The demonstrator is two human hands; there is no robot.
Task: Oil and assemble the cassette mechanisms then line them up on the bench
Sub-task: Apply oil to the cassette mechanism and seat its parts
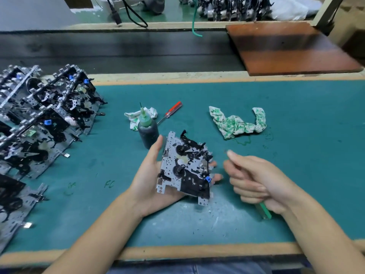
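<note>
My left hand (147,175) holds a cassette mechanism (185,167), a silver plate with black parts and a small blue piece, tilted above the green mat; the thumb is up along its left edge and the fingers are curled under it. To its right, my right hand (254,178) is curled round a green stick-like tool (264,211) that pokes out below the palm, apart from the mechanism. A dark oil bottle (148,131) with a green nozzle stands just behind my left thumb. Several finished mechanisms (45,119) lie in overlapping rows at the left.
A red-handled screwdriver (170,111) lies behind the bottle beside a crumpled rag (138,117). A second green-and-white rag (240,123) lies at centre right. A brown board (290,48) sits on the dark conveyor belt (118,52) beyond the mat (296,155).
</note>
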